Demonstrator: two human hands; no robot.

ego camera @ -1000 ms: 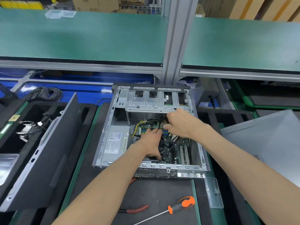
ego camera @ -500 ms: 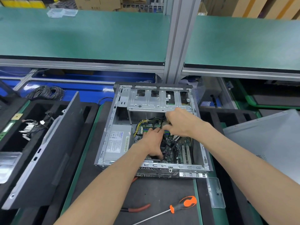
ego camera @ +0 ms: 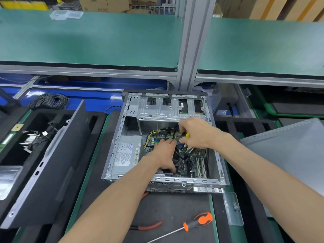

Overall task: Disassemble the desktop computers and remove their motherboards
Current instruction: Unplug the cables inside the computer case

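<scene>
Inside the open case (ego camera: 122, 137), the motherboard (ego camera: 192, 155) lies flat on the floor, under both hands. Right hand (ego camera: 196, 134) is curled, pinching a yellow-tipped cable (ego camera: 187, 135) at the board's far edge, just under the drive cage (ego camera: 166, 109). Left hand (ego camera: 166, 153) rests fingers-down on the black cables mid-board; whether it grips anything I cannot tell. The right hand is nearer the plug, so the pull likely goes up and toward the person. The screwdriver (ego camera: 198, 221) lies untouched outside.

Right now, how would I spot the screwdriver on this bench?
Find the open computer case mid-bench. On the dark mat in front of it lies the screwdriver. Its orange-and-black handle and long steel shaft set it apart from the red-handled pliers beside it.
</scene>
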